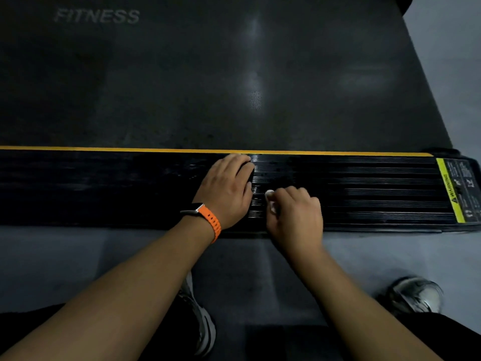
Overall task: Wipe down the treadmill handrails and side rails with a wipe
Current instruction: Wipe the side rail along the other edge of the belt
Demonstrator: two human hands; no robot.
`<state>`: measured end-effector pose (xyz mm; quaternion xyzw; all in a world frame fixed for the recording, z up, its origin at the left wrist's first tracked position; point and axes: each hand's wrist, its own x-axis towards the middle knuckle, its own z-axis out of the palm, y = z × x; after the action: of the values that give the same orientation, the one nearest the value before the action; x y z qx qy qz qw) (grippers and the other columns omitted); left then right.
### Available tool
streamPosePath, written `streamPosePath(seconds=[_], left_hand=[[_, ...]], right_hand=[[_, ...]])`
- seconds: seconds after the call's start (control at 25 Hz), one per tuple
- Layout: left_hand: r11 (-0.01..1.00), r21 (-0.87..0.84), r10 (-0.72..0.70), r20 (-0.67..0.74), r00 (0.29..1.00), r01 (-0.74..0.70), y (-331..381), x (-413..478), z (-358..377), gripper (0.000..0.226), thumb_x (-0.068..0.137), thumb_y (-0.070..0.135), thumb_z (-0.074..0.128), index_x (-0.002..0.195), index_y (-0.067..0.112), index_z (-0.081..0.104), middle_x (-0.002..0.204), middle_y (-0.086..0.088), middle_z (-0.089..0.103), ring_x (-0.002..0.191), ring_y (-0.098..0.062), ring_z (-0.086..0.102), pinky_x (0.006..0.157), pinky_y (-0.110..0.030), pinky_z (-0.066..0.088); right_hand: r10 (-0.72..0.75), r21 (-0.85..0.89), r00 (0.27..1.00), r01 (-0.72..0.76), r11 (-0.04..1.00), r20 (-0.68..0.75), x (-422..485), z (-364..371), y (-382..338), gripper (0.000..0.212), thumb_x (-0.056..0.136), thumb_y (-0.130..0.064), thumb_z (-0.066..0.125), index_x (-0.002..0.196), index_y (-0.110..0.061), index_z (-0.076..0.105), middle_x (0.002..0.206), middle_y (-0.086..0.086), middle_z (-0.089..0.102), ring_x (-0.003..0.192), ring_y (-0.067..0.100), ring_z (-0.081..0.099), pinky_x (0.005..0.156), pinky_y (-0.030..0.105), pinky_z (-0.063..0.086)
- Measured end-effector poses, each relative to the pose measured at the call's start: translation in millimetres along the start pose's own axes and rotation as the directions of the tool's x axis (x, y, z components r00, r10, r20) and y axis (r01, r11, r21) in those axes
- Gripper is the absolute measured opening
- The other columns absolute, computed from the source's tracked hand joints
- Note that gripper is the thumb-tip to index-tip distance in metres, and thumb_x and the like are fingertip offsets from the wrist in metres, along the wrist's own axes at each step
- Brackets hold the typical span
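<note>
The treadmill's black ribbed side rail (364,194) runs left to right across the view, with a yellow stripe along its far edge. My right hand (296,212) rests on the rail with its fingers curled round a small white wipe (270,200), of which only a bit shows at the fingertips. My left hand (226,188), with an orange-strapped watch on the wrist, lies on the rail just left of it, fingers bent down onto the ribs. The rail looks wet and smeared to the left of my hands.
Beyond the rail lies the dark running belt (208,74) with faint "FITNESS" lettering. A yellow warning label (453,191) marks the rail's right end. Grey floor (78,256) lies on my side, with my two shoes (416,295) on it.
</note>
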<state>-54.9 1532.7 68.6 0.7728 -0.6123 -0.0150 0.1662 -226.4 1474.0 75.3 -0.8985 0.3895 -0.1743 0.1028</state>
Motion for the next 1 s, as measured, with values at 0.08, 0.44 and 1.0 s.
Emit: streamPosePath(seconds=[0.08,0.44,1.0], left_hand=[[1.000,-0.002,0.003,-0.009,1.000,-0.003,0,1,0,0.038,0.096,0.022,0.050,0.129,0.006,0.059,0.137,-0.012,0.055,0.132,-0.030,0.049,0.114,-0.048,0.040],[1.000,-0.005,-0.003,-0.007,1.000,0.003,0,1,1,0.037,0.095,0.022,0.052,0.128,0.007,0.059,0.137,-0.012,0.056,0.132,-0.030,0.049,0.114,-0.048,0.040],[1.000,0.005,-0.012,-0.005,1.000,0.012,0,1,1,0.037,0.095,0.021,0.054,0.129,0.007,0.060,0.136,-0.011,0.056,0.132,-0.029,0.049,0.114,-0.047,0.039]], right_hand=[[0.026,-0.040,1.000,-0.026,0.999,0.005,10,-6,19,0.006,0.081,-0.022,0.070,0.083,-0.021,0.064,0.073,0.005,0.061,0.071,0.036,0.057,0.060,0.036,0.034],[0.025,-0.038,1.000,-0.025,0.999,0.012,25,1,7,0.011,0.083,-0.023,0.072,0.079,-0.020,0.062,0.072,0.004,0.061,0.070,0.034,0.058,0.060,0.035,0.034],[0.201,-0.110,0.973,-0.213,0.971,-0.112,26,-15,51,0.010,0.086,-0.026,0.057,0.083,-0.018,0.061,0.075,0.010,0.062,0.073,0.038,0.060,0.061,0.040,0.036]])
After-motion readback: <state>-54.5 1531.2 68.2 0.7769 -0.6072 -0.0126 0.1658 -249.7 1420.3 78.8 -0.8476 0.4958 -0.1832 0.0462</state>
